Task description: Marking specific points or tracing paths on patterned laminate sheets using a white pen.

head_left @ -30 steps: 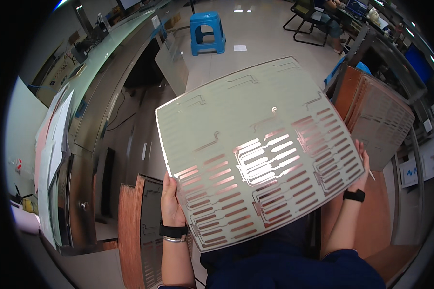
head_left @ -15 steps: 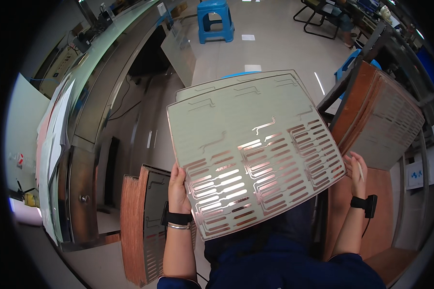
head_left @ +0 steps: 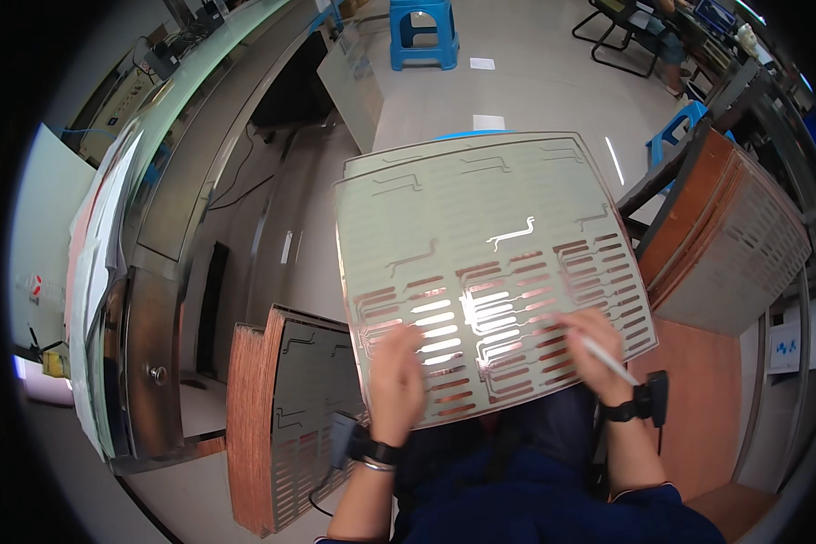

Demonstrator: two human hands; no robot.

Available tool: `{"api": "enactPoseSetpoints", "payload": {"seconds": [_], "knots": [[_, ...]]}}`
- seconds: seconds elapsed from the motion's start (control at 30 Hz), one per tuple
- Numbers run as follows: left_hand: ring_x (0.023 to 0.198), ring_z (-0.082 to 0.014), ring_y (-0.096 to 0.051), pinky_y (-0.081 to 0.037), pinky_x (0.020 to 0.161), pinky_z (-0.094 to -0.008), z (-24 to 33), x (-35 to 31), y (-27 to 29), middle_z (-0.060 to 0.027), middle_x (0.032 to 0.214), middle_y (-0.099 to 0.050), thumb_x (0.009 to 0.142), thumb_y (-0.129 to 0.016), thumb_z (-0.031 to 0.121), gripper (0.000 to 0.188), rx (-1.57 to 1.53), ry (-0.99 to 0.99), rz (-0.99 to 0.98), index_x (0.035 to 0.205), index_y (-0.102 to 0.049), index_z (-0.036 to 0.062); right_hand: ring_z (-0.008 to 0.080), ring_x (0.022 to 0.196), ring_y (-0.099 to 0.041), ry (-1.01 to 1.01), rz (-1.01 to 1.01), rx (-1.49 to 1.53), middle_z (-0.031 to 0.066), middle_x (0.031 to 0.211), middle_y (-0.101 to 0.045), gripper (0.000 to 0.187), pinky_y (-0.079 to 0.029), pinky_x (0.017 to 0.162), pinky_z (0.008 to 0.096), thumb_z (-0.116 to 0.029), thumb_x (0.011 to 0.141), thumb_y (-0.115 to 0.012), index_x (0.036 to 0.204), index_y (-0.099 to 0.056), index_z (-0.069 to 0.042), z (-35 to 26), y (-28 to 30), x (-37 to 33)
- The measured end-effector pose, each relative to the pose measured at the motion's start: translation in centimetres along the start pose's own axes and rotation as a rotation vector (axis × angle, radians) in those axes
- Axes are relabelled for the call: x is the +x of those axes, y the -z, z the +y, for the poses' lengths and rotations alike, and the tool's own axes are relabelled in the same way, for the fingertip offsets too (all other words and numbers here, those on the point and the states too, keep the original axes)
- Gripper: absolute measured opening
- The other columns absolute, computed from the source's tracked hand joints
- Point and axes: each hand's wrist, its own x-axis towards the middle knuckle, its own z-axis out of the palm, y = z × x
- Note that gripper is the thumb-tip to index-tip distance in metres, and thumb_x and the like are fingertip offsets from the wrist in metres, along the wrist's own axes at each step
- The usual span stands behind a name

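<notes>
The blurred left hand (head_left: 399,379) was over the near left corner of the top board (head_left: 435,213); I couldn't tell how open its fingers were. Toward the near right corner, the right hand's (head_left: 598,352) fingers were closed round a white pen (head_left: 613,363). The far edge overlapped a lower board (head_left: 369,164).
</notes>
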Motion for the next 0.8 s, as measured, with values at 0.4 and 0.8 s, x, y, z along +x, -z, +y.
{"api": "enactPoseSetpoints", "payload": {"seconds": [0.4, 0.8], "knots": [[0.14, -0.0276, -0.046, -0.031, 0.117, -0.0535, 2.7, -4.1, -3.3, -0.0068, 0.141, -0.057, 0.088, -0.071, 0.022, 0.043, 0.312, -0.231, -0.439, 0.13, -0.064, 0.0155, 0.0292, 0.095, -0.066, 0.08, -0.289, 0.098, 0.0117, 0.1, -0.07, 0.028, -0.053, 0.086, 0.0383, -0.007, 0.079, -0.076, 0.107, -0.071, -0.005, -1.6, -8.6, 1.6], [0.139, -0.0251, -0.048, -0.032, 0.116, -0.0506, 2.7, -4.0, -3.0, -0.0028, 0.143, -0.057, 0.09, -0.069, 0.024, 0.046, 0.266, -0.203, -0.434, 0.135, -0.062, 0.0185, 0.0319, 0.094, -0.066, 0.091, -0.185, 0.016, 0.0139, 0.103, -0.069, 0.029, -0.054, 0.084, 0.0378, 0.002, 0.077, -0.074, 0.106, -0.07, -0.002, -1.6, -9.8, 3.2]]}}
